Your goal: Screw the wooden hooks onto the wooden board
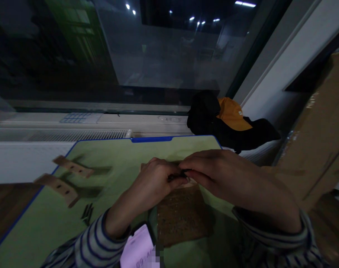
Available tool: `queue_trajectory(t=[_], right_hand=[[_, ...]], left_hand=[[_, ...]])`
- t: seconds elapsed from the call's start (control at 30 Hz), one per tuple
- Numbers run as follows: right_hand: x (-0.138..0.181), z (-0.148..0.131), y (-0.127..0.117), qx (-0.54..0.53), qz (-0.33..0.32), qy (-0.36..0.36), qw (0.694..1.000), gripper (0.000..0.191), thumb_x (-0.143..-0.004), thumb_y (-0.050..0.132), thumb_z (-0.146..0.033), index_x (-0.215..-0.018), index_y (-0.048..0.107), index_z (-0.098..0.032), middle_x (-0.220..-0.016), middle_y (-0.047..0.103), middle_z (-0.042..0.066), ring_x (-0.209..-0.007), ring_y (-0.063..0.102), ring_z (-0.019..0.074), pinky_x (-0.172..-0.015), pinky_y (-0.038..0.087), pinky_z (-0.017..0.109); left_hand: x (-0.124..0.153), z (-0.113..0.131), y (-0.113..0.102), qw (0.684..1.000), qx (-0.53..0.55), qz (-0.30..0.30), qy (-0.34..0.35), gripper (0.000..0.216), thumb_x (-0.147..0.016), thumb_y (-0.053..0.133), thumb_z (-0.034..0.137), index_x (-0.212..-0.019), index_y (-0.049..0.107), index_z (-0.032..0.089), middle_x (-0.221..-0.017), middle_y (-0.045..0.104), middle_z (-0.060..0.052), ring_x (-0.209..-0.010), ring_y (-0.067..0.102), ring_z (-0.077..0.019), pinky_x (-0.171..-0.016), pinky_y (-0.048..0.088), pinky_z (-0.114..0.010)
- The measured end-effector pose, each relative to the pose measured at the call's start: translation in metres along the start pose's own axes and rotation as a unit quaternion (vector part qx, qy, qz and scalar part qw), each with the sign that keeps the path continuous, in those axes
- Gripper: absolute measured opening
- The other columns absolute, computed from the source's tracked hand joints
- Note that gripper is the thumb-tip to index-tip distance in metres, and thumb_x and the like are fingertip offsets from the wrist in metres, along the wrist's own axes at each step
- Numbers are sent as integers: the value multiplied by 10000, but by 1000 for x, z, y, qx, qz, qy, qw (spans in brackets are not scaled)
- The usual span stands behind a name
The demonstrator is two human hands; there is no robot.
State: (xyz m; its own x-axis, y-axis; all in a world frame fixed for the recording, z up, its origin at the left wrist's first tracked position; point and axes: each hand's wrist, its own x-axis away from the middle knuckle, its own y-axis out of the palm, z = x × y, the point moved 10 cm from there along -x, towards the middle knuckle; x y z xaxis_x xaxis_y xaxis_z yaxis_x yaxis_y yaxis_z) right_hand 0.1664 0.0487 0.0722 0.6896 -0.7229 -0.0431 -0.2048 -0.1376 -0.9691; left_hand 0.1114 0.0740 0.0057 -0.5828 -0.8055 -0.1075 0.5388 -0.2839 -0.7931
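Observation:
My left hand [152, 182] and my right hand [214, 175] meet over the far edge of a brown board [180, 216] lying on the green mat [125, 156]. Both hands have their fingers pinched together around a small dark item [177, 175] between them; I cannot make out what it is. Left of my hands lie two light wooden pieces with holes, one [73, 166] farther and one [59, 188] nearer. A little bunch of dark screws [87, 214] lies just below them. Both forearms wear striped sleeves.
A phone with a lit pink screen [137, 249] rests at the mat's near edge. Beyond the mat are a radiator grille [77, 134] and a dark window. A black garment with an orange cap [232, 113] lies at the back right. A large cardboard box [320, 130] stands at the right.

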Motion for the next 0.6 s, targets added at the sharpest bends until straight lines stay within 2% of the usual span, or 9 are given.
queue_trajectory(t=[0.27, 0.6], right_hand=[[-1, 5, 0, 34, -3, 28, 999, 170, -894, 486, -264, -961, 639, -232, -874, 690, 20, -771, 642, 160, -670, 439, 273], [-3, 7, 0, 38, -1, 37, 999, 169, -898, 473, -263, -941, 630, -220, -906, 687, 14, -813, 642, 169, -685, 435, 286]], left_hand=[[0, -3, 5, 999, 45, -30, 3, 194, -855, 543, 337, -953, 699, 278, -946, 716, 4, -850, 643, -187, -696, 428, -269], [1, -4, 6, 999, 24, -33, 7, 190, -860, 528, 317, -964, 683, 278, -949, 713, 5, -840, 643, -185, -668, 426, -263]])
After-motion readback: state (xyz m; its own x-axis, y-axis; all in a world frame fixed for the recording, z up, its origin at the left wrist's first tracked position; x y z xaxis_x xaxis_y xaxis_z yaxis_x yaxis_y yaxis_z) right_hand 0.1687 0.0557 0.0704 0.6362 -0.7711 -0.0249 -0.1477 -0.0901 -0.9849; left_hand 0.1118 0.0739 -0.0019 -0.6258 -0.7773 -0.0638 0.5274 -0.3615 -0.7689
